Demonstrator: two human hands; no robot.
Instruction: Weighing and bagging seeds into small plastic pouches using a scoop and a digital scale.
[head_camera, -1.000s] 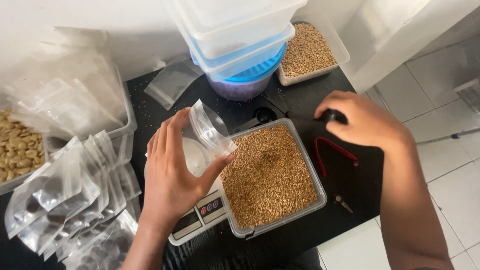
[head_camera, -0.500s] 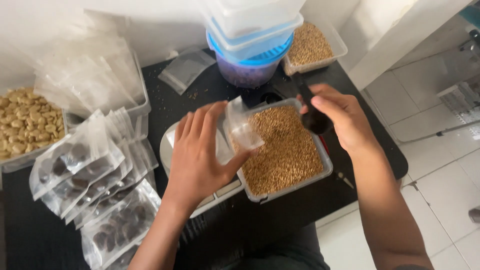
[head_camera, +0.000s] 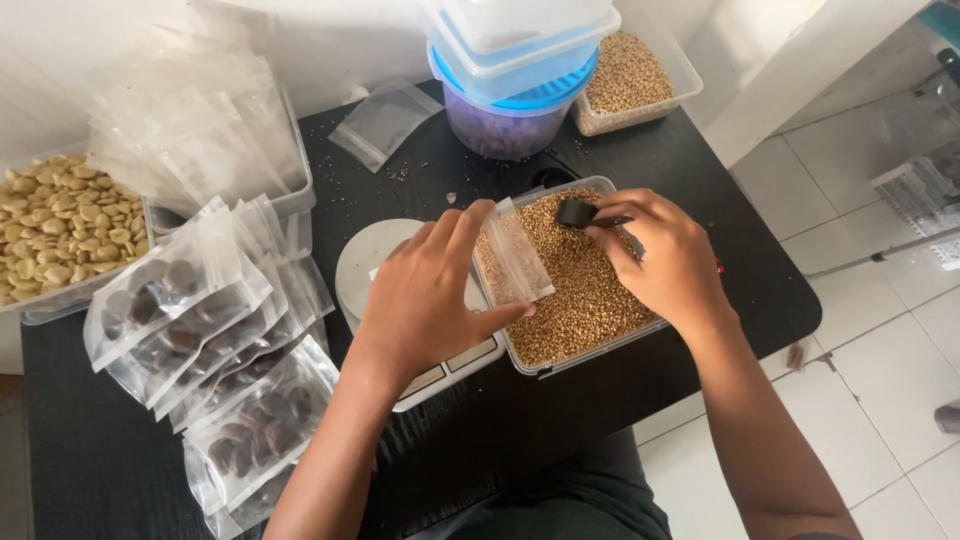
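My left hand (head_camera: 430, 290) holds a clear pouch (head_camera: 515, 255) over golden-brown seeds (head_camera: 585, 290); my right hand (head_camera: 660, 255) grips a black scoop (head_camera: 577, 212). The table (head_camera: 90, 460) is black, the stacked tubs (head_camera: 515, 60) translucent blue and purple, the beans (head_camera: 55, 225) pale tan.

One view only, from the head, looking steeply down and slightly forward over the dark surface (head_camera: 700, 180). It sits close: both forearms enter from the bottom edge and the hands fill the middle of the frame. The white wall runs along the top left, tiled floor (head_camera: 880, 380) shows down the right side, and the person's lap sits at bottom centre.
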